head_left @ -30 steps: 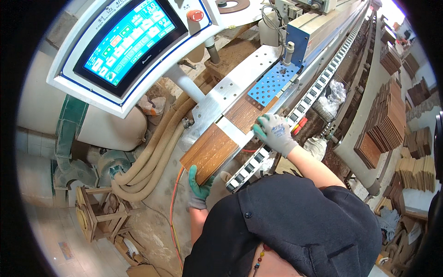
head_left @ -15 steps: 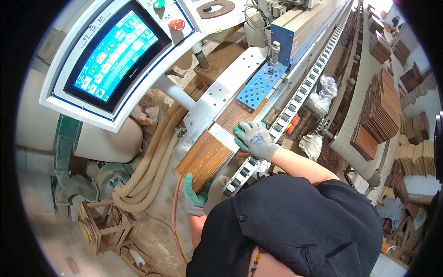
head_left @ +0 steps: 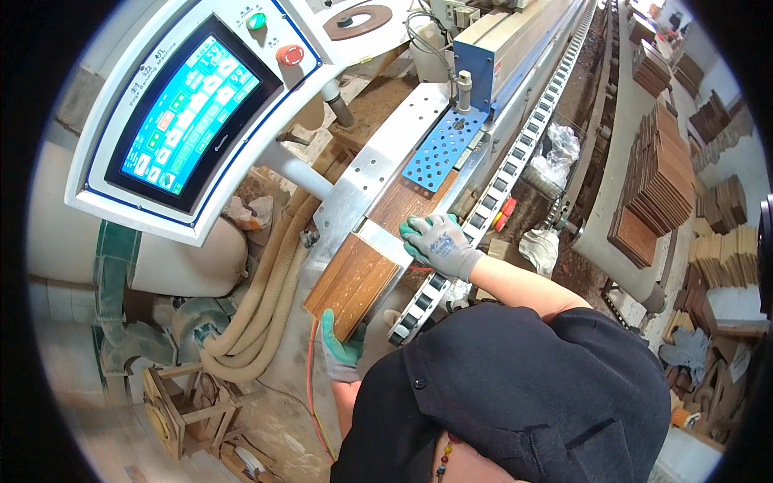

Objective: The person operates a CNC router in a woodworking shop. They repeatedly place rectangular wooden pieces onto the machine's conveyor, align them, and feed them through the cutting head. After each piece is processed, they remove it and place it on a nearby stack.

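My left hand (head_left: 342,351), in a grey and green work glove, grips the near corner of a brown wood-grain board (head_left: 348,282), thumb along its end and fingers partly hidden beneath. This board lies on a metal ledge. Beyond a short strip of bare metal lies a second brown board (head_left: 409,201), its far part under a blue perforated plate (head_left: 445,150). My right hand (head_left: 441,245), gloved alike, rests over the second board's near right corner, fingers bent slightly and lying on it. The fingertips of that hand are partly out of sight.
A control panel with a lit screen (head_left: 192,117) and red button (head_left: 290,55) stands at the upper left. A roller chain track (head_left: 487,211) runs along the right of the boards. Stacked boards (head_left: 656,185) lie further right. Thick hoses (head_left: 262,294) hang at the left.
The whole view has shifted slightly. Both hands keep their places on the two boards, and the boards show no clear movement along the ledge.
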A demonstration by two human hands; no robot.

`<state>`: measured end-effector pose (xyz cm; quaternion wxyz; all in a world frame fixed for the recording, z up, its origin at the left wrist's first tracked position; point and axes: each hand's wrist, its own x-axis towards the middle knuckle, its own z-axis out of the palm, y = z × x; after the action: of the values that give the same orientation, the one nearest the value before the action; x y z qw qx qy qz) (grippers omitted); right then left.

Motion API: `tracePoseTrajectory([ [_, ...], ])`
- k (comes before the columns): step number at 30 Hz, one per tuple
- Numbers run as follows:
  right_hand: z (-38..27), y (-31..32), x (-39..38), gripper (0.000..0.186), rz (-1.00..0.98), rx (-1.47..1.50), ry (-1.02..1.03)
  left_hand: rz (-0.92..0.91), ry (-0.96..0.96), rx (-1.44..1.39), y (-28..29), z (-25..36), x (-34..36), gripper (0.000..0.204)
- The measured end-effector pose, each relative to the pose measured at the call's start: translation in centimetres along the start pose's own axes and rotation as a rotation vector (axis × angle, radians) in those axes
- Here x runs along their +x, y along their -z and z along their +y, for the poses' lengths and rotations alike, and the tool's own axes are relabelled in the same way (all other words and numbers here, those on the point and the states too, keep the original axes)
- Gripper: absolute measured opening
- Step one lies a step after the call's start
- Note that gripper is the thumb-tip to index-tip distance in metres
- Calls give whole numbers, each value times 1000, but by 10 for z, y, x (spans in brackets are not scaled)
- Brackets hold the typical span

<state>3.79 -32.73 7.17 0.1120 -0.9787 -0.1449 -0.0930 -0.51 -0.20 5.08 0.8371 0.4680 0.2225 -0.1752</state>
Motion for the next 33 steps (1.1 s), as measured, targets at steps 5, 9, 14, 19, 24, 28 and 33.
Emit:
tracePoseTrajectory([
  [5, 1, -1, -1, 29, 11, -17, 11, -9, 0, 4, -1, 0, -1, 57],
  [9, 1, -1, -1, 31, 24, -29, 1, 33, 26, 2, -3, 1, -4, 58],
  [14, 1, -1, -2, 33, 47, -45, 11, 46, 5, 23, -6, 1, -5, 58],
  [19, 1, -1, -1, 34, 6, -46, 5, 33, 13, -1, -3, 0, -3, 57],
  [24, 2, 1, -2, 33, 37, -48, 11, 19, 30, -4, 1, 0, 1, 57],
  [28, 9, 0, -1, 34, 51, -59, -34, 16, 26, -6, 2, -1, 3, 56],
  [33, 39, 0, 4, 35, 81, -216, -115, 29, 25, -11, 2, -1, 0, 55],
])
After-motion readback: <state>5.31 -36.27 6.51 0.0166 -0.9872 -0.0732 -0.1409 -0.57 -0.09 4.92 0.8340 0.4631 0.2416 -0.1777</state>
